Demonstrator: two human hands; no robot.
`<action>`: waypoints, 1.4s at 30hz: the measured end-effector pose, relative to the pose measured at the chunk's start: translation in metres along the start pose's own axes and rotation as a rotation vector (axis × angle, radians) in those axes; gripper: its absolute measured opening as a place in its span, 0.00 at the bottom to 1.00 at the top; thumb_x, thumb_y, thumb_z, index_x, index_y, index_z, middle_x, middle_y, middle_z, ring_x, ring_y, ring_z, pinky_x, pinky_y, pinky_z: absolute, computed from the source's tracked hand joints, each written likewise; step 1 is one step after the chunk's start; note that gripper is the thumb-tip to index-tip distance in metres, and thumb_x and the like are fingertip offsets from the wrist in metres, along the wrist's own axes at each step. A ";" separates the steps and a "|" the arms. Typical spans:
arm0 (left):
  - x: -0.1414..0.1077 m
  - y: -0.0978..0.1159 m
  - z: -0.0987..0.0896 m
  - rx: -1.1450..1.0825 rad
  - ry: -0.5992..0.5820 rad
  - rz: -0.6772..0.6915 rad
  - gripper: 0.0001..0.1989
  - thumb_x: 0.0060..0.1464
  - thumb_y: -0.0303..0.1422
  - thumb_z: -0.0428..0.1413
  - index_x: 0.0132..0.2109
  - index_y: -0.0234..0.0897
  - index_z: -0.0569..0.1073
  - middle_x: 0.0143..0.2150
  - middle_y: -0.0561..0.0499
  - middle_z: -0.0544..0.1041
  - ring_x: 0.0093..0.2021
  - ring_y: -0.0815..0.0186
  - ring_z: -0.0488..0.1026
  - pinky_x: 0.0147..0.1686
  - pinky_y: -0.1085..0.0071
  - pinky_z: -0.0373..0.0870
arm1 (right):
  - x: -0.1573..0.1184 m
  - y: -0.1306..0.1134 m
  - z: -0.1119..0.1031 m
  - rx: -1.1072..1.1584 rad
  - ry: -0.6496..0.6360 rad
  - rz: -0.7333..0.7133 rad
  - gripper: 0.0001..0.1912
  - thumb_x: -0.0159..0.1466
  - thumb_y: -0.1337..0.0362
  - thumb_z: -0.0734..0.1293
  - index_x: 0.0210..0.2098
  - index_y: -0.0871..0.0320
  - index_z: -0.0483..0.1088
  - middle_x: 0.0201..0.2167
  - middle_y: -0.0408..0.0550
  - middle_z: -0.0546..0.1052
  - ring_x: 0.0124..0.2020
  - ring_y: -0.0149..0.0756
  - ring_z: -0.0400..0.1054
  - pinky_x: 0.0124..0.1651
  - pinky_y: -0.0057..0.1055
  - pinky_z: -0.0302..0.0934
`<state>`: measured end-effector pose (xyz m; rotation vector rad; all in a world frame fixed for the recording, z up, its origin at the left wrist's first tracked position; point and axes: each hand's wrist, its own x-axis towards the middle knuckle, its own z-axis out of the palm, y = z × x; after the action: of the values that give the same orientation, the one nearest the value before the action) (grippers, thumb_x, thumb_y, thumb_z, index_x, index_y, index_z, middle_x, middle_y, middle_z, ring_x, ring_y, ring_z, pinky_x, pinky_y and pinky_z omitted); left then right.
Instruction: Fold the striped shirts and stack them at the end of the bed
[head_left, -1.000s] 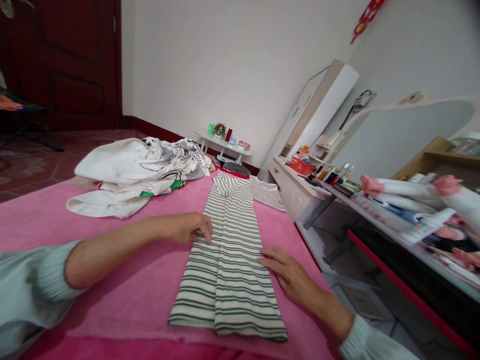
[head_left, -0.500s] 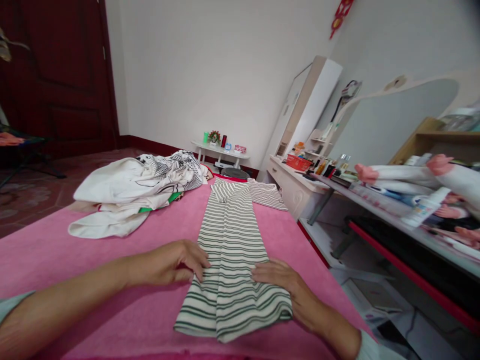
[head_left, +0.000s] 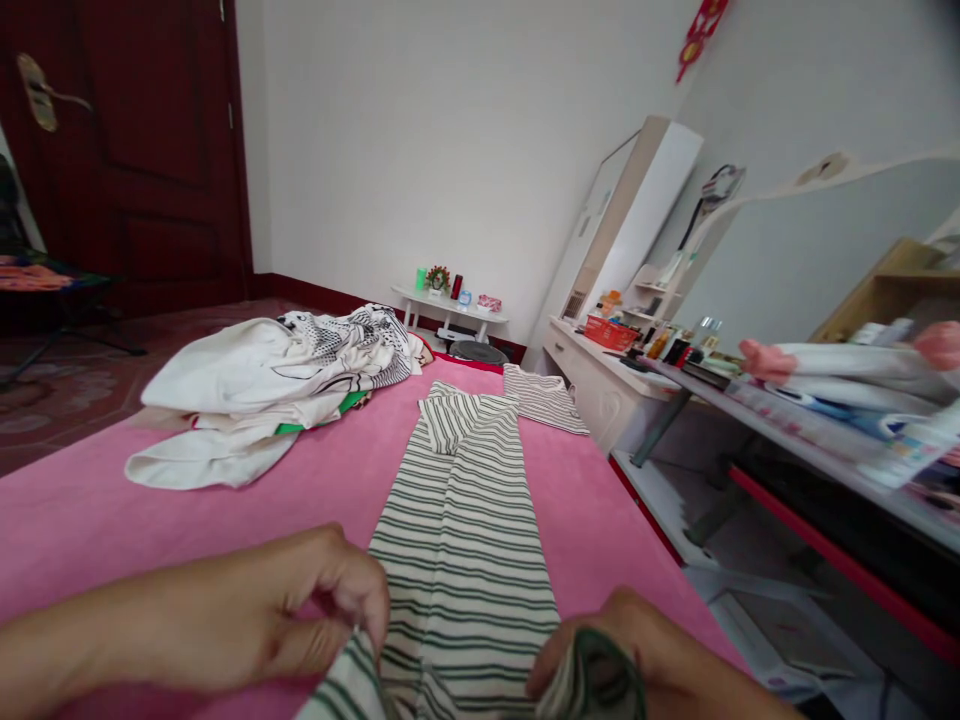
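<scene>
A white shirt with dark green stripes lies lengthwise on the pink bedspread, folded into a long strip. My left hand pinches its near left edge, fingers closed on the cloth. At the near right edge, my right hand grips a bunched, curled-up part of the hem. The near end is lifted off the bed between both hands, and its lowest part runs out of view. One short sleeve is folded over the strip at the far end.
A heap of white and patterned clothes sits at the left. A folded striped garment lies at the far right of the bed. To the right stand a dressing table and a cluttered glass-topped desk.
Both hands went from resting on the shirt's sides to gripping its near end, which they have lifted and drawn closer. The far end has slid nearer, apart from the folded striped garment.
</scene>
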<state>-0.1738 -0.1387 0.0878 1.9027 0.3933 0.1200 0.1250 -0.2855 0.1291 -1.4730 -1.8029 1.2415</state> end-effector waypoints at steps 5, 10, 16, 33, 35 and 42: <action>0.074 0.002 -0.080 -0.156 0.342 0.009 0.14 0.47 0.42 0.62 0.37 0.37 0.75 0.36 0.50 0.79 0.36 0.64 0.74 0.36 0.71 0.71 | 0.097 0.016 -0.073 0.172 0.306 -0.059 0.25 0.59 0.44 0.65 0.42 0.58 0.74 0.33 0.50 0.79 0.38 0.42 0.73 0.46 0.40 0.67; 0.179 -0.040 -0.158 -0.128 0.849 -0.128 0.15 0.51 0.34 0.57 0.45 0.33 0.71 0.38 0.45 0.77 0.37 0.64 0.75 0.39 0.67 0.71 | 0.213 0.079 -0.135 0.116 0.784 -0.160 0.29 0.57 0.48 0.66 0.52 0.59 0.68 0.38 0.52 0.78 0.39 0.42 0.73 0.45 0.40 0.67; 0.229 -0.131 -0.151 0.401 1.064 -0.103 0.26 0.51 0.39 0.57 0.55 0.34 0.67 0.53 0.41 0.73 0.52 0.57 0.71 0.52 0.62 0.66 | 0.264 0.183 -0.126 -0.050 0.946 -0.109 0.36 0.54 0.57 0.66 0.60 0.62 0.59 0.46 0.57 0.74 0.42 0.40 0.71 0.47 0.40 0.65; 0.253 -0.138 -0.158 0.484 1.033 -0.188 0.20 0.46 0.44 0.60 0.46 0.43 0.78 0.37 0.51 0.79 0.38 0.62 0.74 0.36 0.71 0.67 | 0.266 0.181 -0.123 -0.638 0.939 -0.173 0.16 0.58 0.68 0.62 0.44 0.56 0.75 0.42 0.51 0.74 0.46 0.43 0.64 0.53 0.41 0.58; 0.257 -0.137 -0.157 0.452 1.052 -0.167 0.16 0.45 0.39 0.61 0.43 0.41 0.79 0.36 0.51 0.79 0.35 0.64 0.73 0.35 0.71 0.67 | 0.264 0.178 -0.122 -0.690 0.949 -0.186 0.17 0.58 0.69 0.61 0.45 0.58 0.75 0.41 0.52 0.74 0.45 0.43 0.64 0.52 0.41 0.59; 0.257 -0.113 -0.162 0.615 1.303 0.247 0.11 0.51 0.28 0.54 0.40 0.38 0.79 0.37 0.51 0.76 0.39 0.65 0.71 0.44 0.69 0.67 | 0.275 0.162 -0.129 -0.603 1.115 -0.341 0.21 0.59 0.71 0.58 0.50 0.60 0.72 0.43 0.52 0.71 0.47 0.40 0.64 0.51 0.37 0.60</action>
<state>-0.0006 0.1255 0.0147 2.2289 1.1387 1.5951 0.2303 0.0167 0.0020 -1.5486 -1.4979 -0.3555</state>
